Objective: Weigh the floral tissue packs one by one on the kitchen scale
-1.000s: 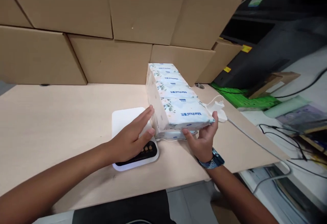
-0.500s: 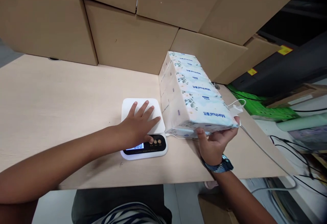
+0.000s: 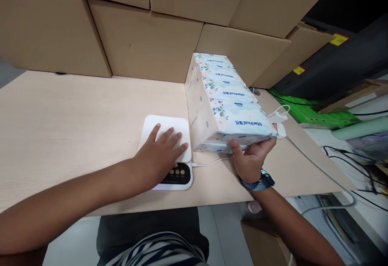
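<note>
Head view: hands well apart. Left hand (image 3: 159,153) palm down, fingers spread over the white scale (image 3: 148,130), forearm in from lower left, thumb tip by the button panel (image 3: 183,173). Can't tell if it presses. Right hand (image 3: 252,159) clamped on the near right corner of the tissue stack (image 3: 238,116): thumb on the near face, fingers partly hidden around the side; watch (image 3: 264,181) on that wrist. Stack sits right of the left hand, ahead of the right, far end close to the cardboard boxes (image 3: 145,43).

Edges: tabletop (image 3: 75,124) front edge runs below both hands, under the forearms. White cable (image 3: 209,164) spans between hands. White adapter (image 3: 278,117) just beyond right fingers. Room: widest left of left hand; scale-to-stack gap tight.
</note>
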`<move>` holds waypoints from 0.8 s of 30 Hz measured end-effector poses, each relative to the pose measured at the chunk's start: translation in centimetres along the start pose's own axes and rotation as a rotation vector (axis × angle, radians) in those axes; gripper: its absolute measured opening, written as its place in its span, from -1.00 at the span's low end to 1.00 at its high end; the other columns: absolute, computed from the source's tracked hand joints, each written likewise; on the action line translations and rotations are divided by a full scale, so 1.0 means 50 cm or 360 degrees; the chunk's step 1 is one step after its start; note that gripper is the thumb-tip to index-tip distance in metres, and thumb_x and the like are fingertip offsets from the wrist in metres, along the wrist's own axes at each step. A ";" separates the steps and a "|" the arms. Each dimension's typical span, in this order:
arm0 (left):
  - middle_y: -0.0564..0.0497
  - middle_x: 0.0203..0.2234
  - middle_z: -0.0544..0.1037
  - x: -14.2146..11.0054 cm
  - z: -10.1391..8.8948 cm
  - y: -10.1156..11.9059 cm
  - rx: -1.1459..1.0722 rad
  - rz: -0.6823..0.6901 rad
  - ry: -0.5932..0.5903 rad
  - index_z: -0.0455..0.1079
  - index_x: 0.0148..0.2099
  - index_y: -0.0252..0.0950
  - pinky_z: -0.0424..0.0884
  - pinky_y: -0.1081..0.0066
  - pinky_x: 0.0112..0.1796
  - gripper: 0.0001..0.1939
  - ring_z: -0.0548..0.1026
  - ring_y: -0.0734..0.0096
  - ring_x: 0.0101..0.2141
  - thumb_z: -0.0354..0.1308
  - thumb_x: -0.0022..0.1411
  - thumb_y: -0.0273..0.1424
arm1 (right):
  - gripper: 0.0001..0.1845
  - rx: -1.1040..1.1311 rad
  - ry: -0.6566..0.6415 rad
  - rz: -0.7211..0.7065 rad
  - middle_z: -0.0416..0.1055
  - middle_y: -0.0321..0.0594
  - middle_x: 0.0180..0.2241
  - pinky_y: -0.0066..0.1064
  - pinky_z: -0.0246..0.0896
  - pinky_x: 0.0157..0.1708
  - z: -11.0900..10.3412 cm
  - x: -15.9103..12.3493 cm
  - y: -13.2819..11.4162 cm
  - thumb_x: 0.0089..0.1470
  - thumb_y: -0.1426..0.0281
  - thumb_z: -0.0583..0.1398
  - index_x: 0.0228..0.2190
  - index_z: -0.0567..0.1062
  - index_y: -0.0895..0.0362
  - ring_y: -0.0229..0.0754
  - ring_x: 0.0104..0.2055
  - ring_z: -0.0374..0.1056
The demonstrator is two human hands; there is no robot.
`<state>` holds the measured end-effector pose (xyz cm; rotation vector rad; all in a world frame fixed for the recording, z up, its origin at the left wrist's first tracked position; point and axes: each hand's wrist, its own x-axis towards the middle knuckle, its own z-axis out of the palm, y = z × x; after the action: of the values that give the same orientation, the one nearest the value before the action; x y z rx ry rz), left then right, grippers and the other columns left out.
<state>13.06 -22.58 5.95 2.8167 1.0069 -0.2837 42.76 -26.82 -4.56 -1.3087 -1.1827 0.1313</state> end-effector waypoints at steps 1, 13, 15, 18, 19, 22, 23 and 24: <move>-0.24 0.58 0.13 -0.003 0.007 0.009 0.0003 0.0008 -0.0015 0.23 0.57 -0.16 0.12 -0.45 0.45 -0.36 0.08 -0.31 0.57 0.14 0.52 -0.48 | 0.37 -0.0013 -0.0004 0.0003 0.09 0.26 0.44 0.20 0.23 0.42 0.000 0.000 0.000 -0.01 -0.12 0.45 0.48 -0.20 0.05 0.18 0.49 0.20; -0.32 0.59 0.01 -0.041 -0.013 0.083 0.0047 0.0083 -0.0320 0.09 0.62 -0.24 0.43 -0.40 0.30 -0.15 0.13 -0.44 0.54 0.26 0.38 -0.54 | 0.31 -0.0085 -0.0011 -0.0053 -0.06 0.19 0.51 0.27 0.13 0.49 -0.001 0.006 -0.024 0.01 -0.17 0.41 0.49 -0.11 0.04 0.23 0.62 -0.09; -0.33 0.59 0.00 -0.043 -0.015 0.085 0.0046 0.0093 -0.0330 0.09 0.62 -0.25 0.44 -0.39 0.31 -0.17 0.13 -0.43 0.54 0.24 0.41 -0.51 | 0.30 -0.0059 -0.0021 -0.0071 -0.09 0.19 0.52 0.30 0.15 0.47 -0.001 0.006 -0.025 0.02 -0.14 0.42 0.49 -0.10 0.04 0.25 0.63 -0.12; -0.35 0.59 -0.02 -0.043 -0.011 0.084 0.0089 0.0124 -0.0336 0.05 0.63 -0.28 0.46 -0.38 0.29 -0.16 0.13 -0.45 0.53 0.24 0.42 -0.49 | 0.29 -0.0048 -0.0013 -0.0053 -0.11 0.19 0.53 0.27 0.23 0.44 -0.001 0.006 -0.027 0.01 -0.14 0.42 0.49 -0.09 0.03 0.25 0.63 -0.11; -0.36 0.59 -0.03 -0.043 -0.009 0.083 0.0111 0.0133 -0.0339 0.03 0.64 -0.28 0.47 -0.38 0.29 -0.14 0.13 -0.46 0.53 0.25 0.41 -0.49 | 0.30 -0.0054 -0.0008 -0.0041 -0.10 0.19 0.53 0.26 0.24 0.44 -0.001 0.005 -0.027 0.01 -0.15 0.42 0.48 -0.08 0.03 0.24 0.63 -0.11; -0.38 0.59 -0.01 -0.043 -0.006 0.079 0.0176 0.0157 -0.0295 0.04 0.64 -0.30 0.50 -0.37 0.27 -0.15 0.16 -0.47 0.52 0.26 0.42 -0.47 | 0.29 -0.0063 -0.0012 -0.0019 -0.06 0.17 0.52 0.26 0.22 0.45 -0.002 0.005 -0.025 0.00 -0.16 0.42 0.48 -0.07 0.02 0.23 0.62 -0.08; -0.40 0.58 0.01 -0.042 -0.007 0.078 0.0203 0.0169 -0.0260 0.07 0.63 -0.32 0.53 -0.35 0.24 -0.18 0.20 -0.48 0.51 0.25 0.43 -0.47 | 0.28 -0.0060 -0.0017 -0.0030 -0.05 0.17 0.52 0.27 0.21 0.45 -0.002 0.005 -0.024 0.00 -0.16 0.43 0.47 -0.06 0.02 0.23 0.62 -0.07; -0.43 0.57 0.05 -0.041 -0.009 0.077 0.0234 0.0193 -0.0217 0.11 0.61 -0.35 0.58 -0.33 0.20 -0.21 0.25 -0.49 0.48 0.24 0.43 -0.47 | 0.27 -0.0058 -0.0018 -0.0049 -0.04 0.17 0.51 0.29 0.20 0.45 -0.003 0.005 -0.022 0.01 -0.15 0.43 0.47 -0.06 0.02 0.23 0.62 -0.06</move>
<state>14.01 -26.71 7.08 2.9254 0.8147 -0.5482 42.40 -27.12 -3.53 -1.3222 -1.2196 0.0953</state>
